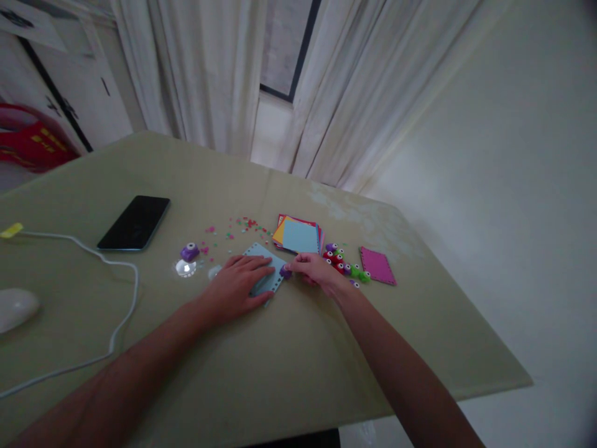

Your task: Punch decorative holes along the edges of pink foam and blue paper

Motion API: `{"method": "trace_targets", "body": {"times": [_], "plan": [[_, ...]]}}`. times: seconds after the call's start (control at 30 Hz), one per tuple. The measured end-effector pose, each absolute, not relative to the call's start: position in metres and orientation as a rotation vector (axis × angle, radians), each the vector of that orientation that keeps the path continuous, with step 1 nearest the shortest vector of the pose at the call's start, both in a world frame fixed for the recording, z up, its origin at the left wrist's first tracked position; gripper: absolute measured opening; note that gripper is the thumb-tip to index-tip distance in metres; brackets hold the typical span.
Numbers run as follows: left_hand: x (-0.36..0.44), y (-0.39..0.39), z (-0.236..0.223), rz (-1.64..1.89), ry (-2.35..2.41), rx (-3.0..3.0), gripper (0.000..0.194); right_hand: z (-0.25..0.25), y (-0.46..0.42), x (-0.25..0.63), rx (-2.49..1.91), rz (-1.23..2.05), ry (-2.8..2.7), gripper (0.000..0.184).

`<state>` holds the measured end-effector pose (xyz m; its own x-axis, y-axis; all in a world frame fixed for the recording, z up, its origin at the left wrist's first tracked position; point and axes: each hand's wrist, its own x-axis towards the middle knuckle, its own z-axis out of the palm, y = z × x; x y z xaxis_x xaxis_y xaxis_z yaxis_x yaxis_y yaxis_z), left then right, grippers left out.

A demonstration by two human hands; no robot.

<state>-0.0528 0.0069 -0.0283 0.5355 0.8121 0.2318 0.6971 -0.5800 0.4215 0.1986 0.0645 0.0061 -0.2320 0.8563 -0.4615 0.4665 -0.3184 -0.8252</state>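
My left hand lies flat with its fingers stretched out, pressing a light-blue sheet onto the table. Small holes line the sheet's edges. At the sheet's right edge, my right hand is closed on a small purple hole punch. The fingers hide part of the punch, so I cannot tell whether paper is inside it. Just right of that hand is a cluster of small red, green and purple googly-eyed pieces. A stack of coloured paper squares lies behind my right hand.
Loose paper dots are scattered behind the sheet. On the left are a purple googly-eyed piece, a clear round item, a black tablet, a white cable and a white mouse. A pink square lies right.
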Motion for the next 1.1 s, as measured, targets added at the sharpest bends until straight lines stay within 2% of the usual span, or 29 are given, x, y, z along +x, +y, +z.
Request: {"method": "trace_targets", "body": {"times": [0.37,0.77,1.0,1.1], "plan": [[-0.051,0.007,-0.026,0.539,1.279,2.487,0.050,0.018,0.070,0.192,-1.820,1.632,-1.681,0.027],[-0.051,0.008,-0.030,0.556,1.284,2.474,0.052,0.019,0.078,0.183,-1.904,1.599,-1.755,0.043],[-0.051,0.007,-0.029,0.566,1.283,2.473,0.051,0.020,0.068,0.196,-1.803,1.612,-1.690,0.038],[-0.051,0.007,-0.028,0.551,1.284,2.479,0.051,0.022,0.061,0.198,-1.656,1.483,-1.717,0.029]]}}
